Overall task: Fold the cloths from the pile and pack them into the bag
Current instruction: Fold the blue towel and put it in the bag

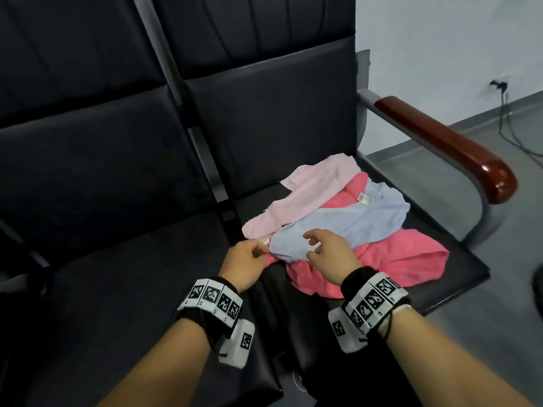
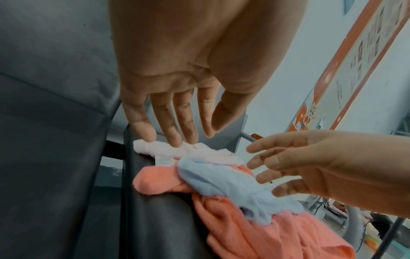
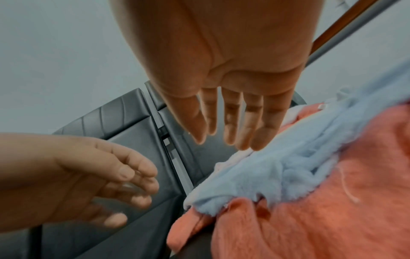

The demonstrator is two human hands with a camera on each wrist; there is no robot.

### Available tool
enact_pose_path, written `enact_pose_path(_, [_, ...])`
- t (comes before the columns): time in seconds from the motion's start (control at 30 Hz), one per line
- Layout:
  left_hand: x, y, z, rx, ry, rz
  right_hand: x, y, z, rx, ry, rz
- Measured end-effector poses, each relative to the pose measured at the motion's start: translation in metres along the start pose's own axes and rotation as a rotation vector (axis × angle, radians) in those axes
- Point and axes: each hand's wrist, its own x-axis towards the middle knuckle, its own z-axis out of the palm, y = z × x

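Note:
A loose pile of three cloths lies on the black seat: a pale pink cloth at the back left, a light blue cloth across the middle, and a coral cloth underneath. My left hand reaches the pile's front left corner. Its straight fingers touch the pale pink cloth near its white tag. My right hand hovers just over the near edge of the blue cloth with relaxed fingers, holding nothing. No bag is in view.
A second black seat adjoins on the left, with tall black backrests behind both. A red-brown wooden armrest on a grey metal frame bounds the right side. Grey floor and a trailing cable lie beyond it.

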Motion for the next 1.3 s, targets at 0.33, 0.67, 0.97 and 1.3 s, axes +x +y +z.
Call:
enact_pose_path(0.33, [0.011, -0.028, 0.021, 0.019, -0.021, -0.068, 0.043, 0.005, 0.054, -0.270, -0.080, 0.029])
enact_pose_path(0.67, [-0.005, -0.009, 0.000, -0.121, 0.007, 0.086, 0.016, -0.031, 0.018, 0.056, 0.125, -0.280])
enact_pose_path(0.97, [-0.062, 0.040, -0.041, -0.152, 0.000, 0.405, -0.056, -0.101, -0.019, 0.410, -0.023, -0.492])
enact_pose_path(1.3, [-0.126, 0.027, -0.110, -0.249, 0.246, 0.402, -0.099, -0.132, -0.021, 0.201, 0.058, -0.563])
